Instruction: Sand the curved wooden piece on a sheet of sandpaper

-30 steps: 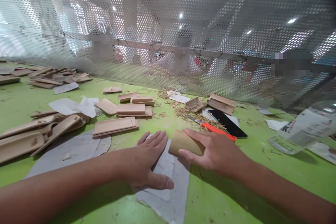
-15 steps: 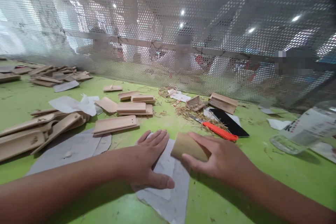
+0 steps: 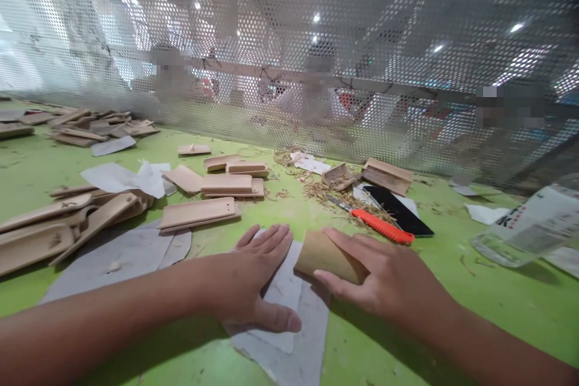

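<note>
My left hand (image 3: 253, 280) lies flat, thumb spread, on pale grey paper sheets (image 3: 301, 338) at the front centre. To its right, my right hand (image 3: 366, 265) grips a curved tan piece (image 3: 328, 256) between thumb and fingers, its left end over the paper's edge. Just beyond that hand is an orange-handled knife (image 3: 382, 226), with a black phone (image 3: 398, 211) beside it. Plant shavings (image 3: 337, 196) are scattered around the blade. Several trough-shaped pieces (image 3: 199, 215) rest beyond my left hand.
A pile of trough-shaped pieces (image 3: 36, 247) sits at the left, another (image 3: 99, 126) behind. At right a clear plastic container (image 3: 502, 247) lies tilted. A perforated screen (image 3: 271, 24) runs along the table's back; blurred people show through it.
The view has shifted slightly, moving the knife, phone and container a little to the right in the picture. Both hands keep nearly the same places, the right still gripping the tan piece.
</note>
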The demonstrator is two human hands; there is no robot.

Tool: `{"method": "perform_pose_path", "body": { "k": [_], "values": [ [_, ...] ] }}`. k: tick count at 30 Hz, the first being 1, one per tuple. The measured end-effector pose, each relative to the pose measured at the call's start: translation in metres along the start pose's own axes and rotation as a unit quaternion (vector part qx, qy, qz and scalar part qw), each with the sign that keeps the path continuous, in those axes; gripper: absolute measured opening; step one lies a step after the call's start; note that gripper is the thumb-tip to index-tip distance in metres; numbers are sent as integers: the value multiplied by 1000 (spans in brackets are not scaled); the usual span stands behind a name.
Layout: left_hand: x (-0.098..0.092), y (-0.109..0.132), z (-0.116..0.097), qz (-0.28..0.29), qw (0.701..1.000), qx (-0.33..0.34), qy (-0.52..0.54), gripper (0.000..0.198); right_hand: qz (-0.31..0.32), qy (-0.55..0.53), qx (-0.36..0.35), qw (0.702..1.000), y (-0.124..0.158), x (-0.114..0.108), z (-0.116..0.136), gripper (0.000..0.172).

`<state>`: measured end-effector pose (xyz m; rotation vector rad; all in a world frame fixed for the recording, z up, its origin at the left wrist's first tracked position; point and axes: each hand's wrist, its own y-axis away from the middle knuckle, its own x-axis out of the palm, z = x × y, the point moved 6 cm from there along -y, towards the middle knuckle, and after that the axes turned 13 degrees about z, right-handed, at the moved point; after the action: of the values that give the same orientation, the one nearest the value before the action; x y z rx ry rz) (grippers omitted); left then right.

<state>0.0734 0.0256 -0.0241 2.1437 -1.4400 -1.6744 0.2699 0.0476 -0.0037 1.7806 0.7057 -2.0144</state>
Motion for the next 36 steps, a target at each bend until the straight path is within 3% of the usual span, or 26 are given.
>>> {"method": "perform_pose_path", "body": {
  "k": [9,14,19,27,36],
  "values": [
    [2,0,1,-15,1000,16,2,122,32,-3,-26,999,5,-5,7,59],
    [1,2,0,1,1000,-1,6,124,17,59,-19,998,4,-5,3,58],
    [2,4,-3,21,1000,7,12,125,-23,75,-43,996,11,-4,6,43],
    [2,3,-4,21,1000,4,19,123,-17,62,-42,997,7,-3,4,56],
    [3,5,-4,3,999,44,26,121,23,8,-28,999,18,-3,9,51]
  ]
}}
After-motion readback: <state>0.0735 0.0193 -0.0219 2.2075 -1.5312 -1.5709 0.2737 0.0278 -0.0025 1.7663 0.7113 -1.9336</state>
